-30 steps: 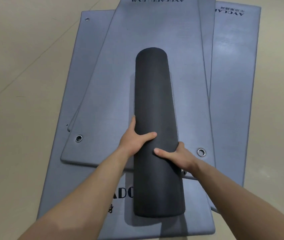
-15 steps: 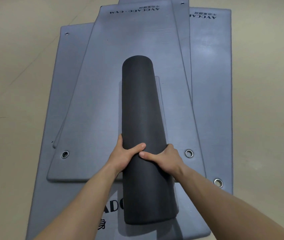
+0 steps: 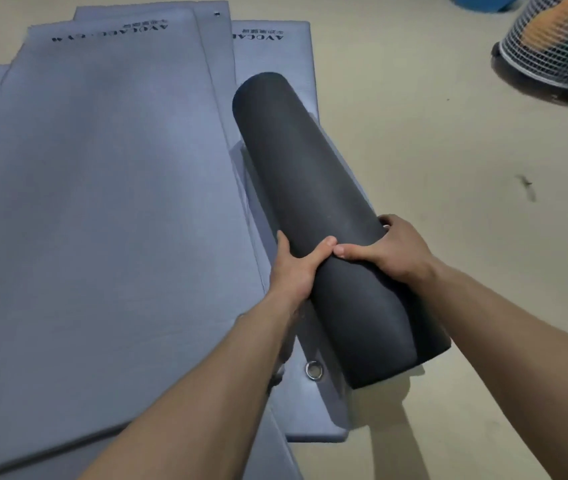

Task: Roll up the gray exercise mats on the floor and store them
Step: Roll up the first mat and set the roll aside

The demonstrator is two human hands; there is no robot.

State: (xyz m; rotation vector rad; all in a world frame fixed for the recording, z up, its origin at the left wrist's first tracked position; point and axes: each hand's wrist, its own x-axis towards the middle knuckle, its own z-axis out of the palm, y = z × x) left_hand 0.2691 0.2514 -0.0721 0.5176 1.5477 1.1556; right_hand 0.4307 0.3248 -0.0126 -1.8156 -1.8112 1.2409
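1. The dark rolled mat [image 3: 317, 209] ran from upper centre to lower right, over the right edge of the flat gray mats [image 3: 102, 202] filling the frame's left.
2. The left hand [image 3: 293, 268] and right hand [image 3: 393, 251] each clasped the roll's middle, thumbs meeting on top.
3. A mesh basket [image 3: 552, 53] stood on the floor [image 3: 431, 150] at upper right.

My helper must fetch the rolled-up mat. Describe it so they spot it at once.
Find the stack of flat gray mats on the beige floor. Over its right edge the left hand and right hand hold the rolled mat. It alone is a dark cylinder; the others lie flat.
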